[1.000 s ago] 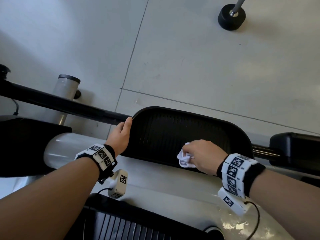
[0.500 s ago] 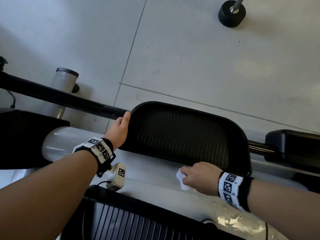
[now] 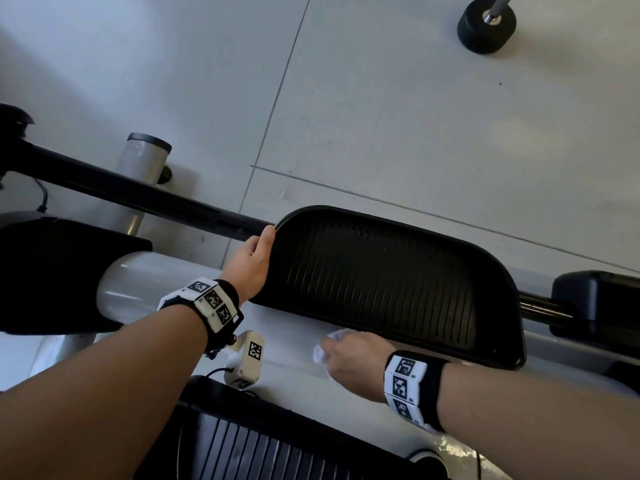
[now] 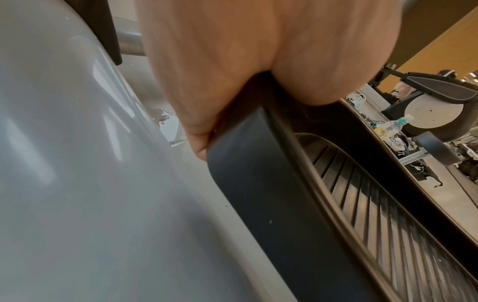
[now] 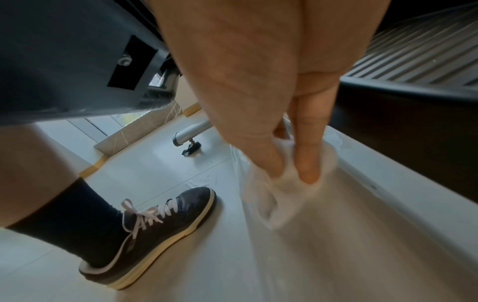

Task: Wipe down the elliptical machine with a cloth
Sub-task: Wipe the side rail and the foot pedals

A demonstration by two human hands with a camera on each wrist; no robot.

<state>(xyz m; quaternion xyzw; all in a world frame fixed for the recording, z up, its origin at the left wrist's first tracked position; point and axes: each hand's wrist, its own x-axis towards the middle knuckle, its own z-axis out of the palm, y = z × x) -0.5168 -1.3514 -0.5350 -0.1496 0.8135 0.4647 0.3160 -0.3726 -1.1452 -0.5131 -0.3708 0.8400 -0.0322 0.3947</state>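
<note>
A person's left hand point(image 3: 254, 259) clamps the nine-o'clock rim of the black ribbed plastic foot pedal point(image 3: 384, 285), apparently steadying it, while right-hand fingers point(image 5: 308, 163) pinch a crumpled white cloth point(image 3: 327, 348) against the glossy grey housing point(image 3: 287, 355) at six o'clock.

Most of the white cloth point(image 3: 327, 348) is hidden under the right hand point(image 3: 353, 362) in the head view, and in the right wrist view it smears into the pale housing point(image 5: 349, 235), both blurred. The left hand point(image 3: 251, 263) shows only its back and thumb from above; its fingers disappear behind the rim of the black pedal point(image 3: 381, 282). A second ribbed pedal point(image 3: 263, 452) is cut off by the bottom edge. The small clutter point(image 4: 388, 130) beyond the pedal in the left wrist view is too small to identify.
</note>
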